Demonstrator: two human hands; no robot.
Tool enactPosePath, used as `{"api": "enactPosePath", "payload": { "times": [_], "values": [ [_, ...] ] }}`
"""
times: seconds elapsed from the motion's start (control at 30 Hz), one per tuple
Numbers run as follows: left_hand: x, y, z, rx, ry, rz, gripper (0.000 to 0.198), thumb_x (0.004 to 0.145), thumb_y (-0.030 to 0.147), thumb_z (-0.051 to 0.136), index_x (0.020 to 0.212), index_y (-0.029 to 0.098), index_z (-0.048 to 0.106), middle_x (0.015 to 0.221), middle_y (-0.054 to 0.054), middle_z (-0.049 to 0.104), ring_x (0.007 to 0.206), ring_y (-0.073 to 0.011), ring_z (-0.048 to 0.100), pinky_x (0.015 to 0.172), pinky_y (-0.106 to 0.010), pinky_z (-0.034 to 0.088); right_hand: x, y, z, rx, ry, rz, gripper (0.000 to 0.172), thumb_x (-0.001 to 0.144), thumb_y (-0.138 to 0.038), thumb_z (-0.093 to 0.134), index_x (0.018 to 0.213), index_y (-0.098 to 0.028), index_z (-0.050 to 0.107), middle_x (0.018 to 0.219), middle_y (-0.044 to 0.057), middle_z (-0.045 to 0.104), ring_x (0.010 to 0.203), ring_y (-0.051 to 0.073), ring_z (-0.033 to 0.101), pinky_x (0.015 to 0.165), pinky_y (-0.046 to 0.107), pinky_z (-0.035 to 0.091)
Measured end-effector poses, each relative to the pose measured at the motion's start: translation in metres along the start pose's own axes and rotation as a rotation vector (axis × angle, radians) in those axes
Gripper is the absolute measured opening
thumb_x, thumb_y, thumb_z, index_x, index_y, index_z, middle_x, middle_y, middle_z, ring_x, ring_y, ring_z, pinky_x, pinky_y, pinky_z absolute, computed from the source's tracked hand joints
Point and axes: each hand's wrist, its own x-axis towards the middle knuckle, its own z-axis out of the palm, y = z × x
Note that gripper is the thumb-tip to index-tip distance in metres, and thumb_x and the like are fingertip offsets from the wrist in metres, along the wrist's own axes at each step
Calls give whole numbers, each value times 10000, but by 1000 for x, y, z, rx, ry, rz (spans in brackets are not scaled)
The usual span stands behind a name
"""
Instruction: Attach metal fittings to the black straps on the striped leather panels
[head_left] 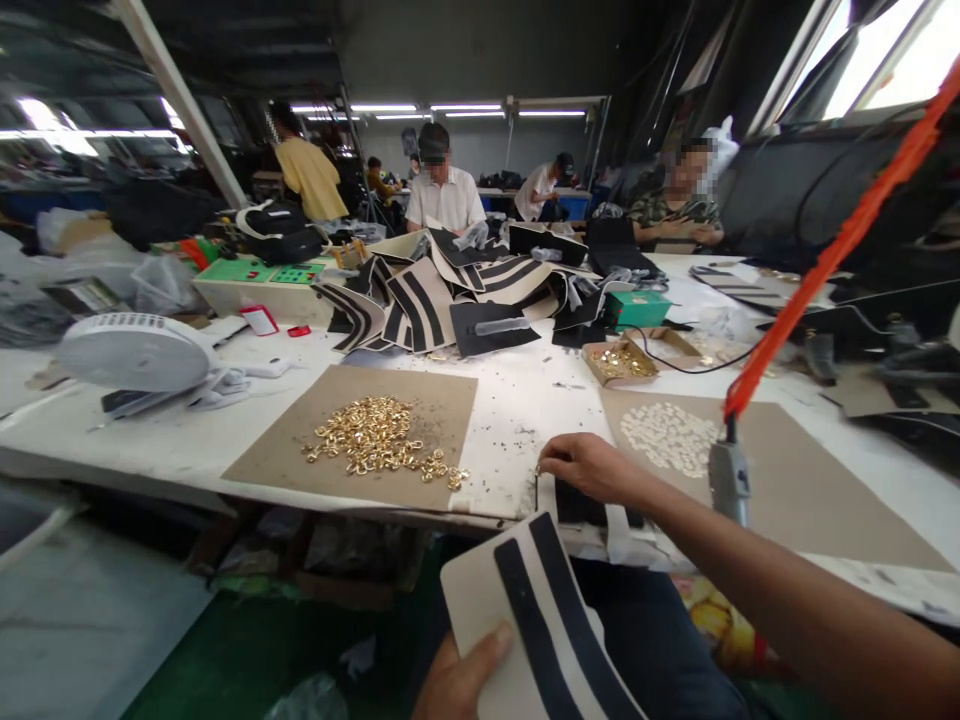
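My left hand (461,675) grips the lower edge of a cream panel with two dark stripes (536,625), held over my lap, thumb on top. My right hand (581,465) reaches forward to the near edge of the white table (517,400), fingers curled in a pinch on something small and thin that I cannot make out. Left of that hand a heap of gold rings (375,440) lies on a brown card sheet (405,400). Right of it a patch of white round pieces (671,435) lies on another brown sheet (810,490).
An orange coiled hose (840,245) hangs to a grey tool (729,480) by my right forearm. A pile of striped panels (450,290), a small box of gold parts (621,362), a green box (637,308) and a white fan (135,350) sit on the table. Several people work beyond.
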Motion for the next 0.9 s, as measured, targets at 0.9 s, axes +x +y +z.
{"api": "enactPosePath", "payload": {
  "times": [0.9],
  "values": [
    [3,30,26,-69,120,-35,637,715,355,850,1246,68,649,1014,-183,799,879,-386,768,843,-493,612,-12,44,0,88,-42,183,114,839,-230,639,896,-201,733,768,4,717,643,149,622,598,245,438]
  ]
}}
